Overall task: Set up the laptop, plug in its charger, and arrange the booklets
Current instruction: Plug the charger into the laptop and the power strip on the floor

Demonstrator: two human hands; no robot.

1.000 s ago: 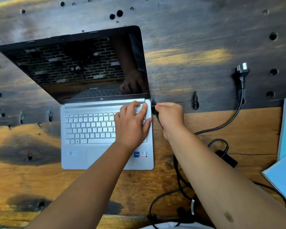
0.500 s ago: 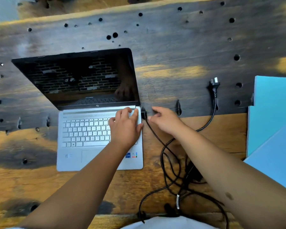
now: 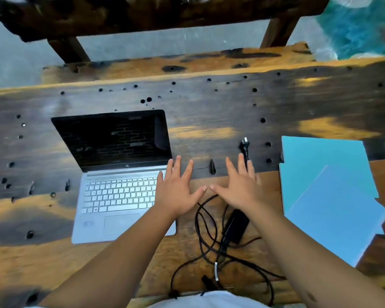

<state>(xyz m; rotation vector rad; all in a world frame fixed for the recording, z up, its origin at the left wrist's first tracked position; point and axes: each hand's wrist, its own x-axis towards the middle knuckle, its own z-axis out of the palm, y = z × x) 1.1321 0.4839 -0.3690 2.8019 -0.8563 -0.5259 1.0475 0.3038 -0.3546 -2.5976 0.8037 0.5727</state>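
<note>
Both hands are spread flat with straight fingers, holding nothing: the left hand (image 3: 176, 192) hovers over the right edge of the open silver laptop (image 3: 120, 190) at centre left, and the right hand (image 3: 240, 187) is beside it at centre. The black charger brick (image 3: 236, 225) and tangled cable (image 3: 207, 241) lie on the wooden table (image 3: 31, 258) below the hands, with the wall plug (image 3: 245, 145) loose above the right fingers. Two blue booklets (image 3: 329, 187) overlap at the right of the frame.
</note>
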